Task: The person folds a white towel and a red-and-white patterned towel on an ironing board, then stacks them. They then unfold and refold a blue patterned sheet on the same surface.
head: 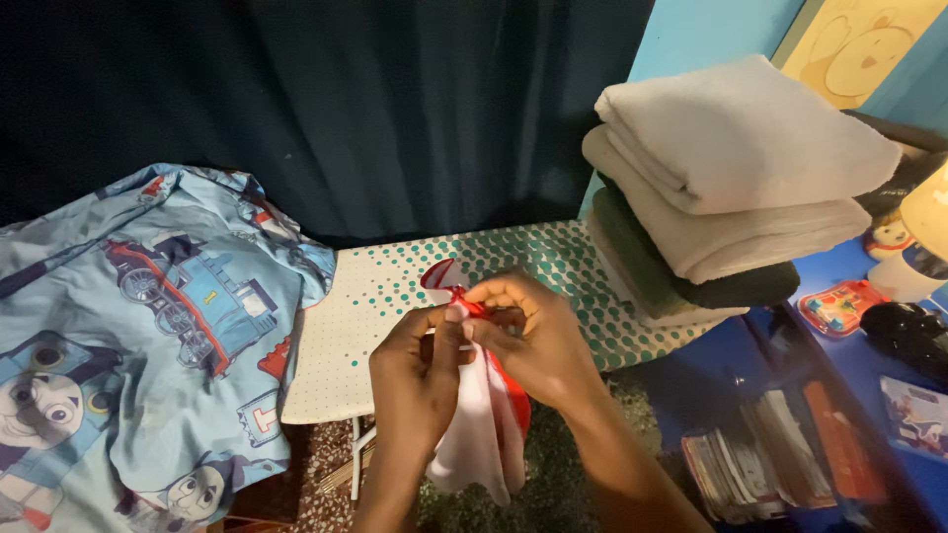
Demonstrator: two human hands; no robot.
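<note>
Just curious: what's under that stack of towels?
The towels sit on the dotted ironing board, at its right end. That part of the board's top is covered, so I can't see it.

Four folded towels [731, 178], one cloth [484, 434]

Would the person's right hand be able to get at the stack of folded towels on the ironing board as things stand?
Probably yes, once freed: the right hand is pinching the red and white cloth with the left hand, and the towels sit unobstructed to its right on the ironing board.

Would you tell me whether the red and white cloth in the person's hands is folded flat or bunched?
Bunched: the red and white cloth hangs crumpled, pinched between left hand and right hand.
</note>
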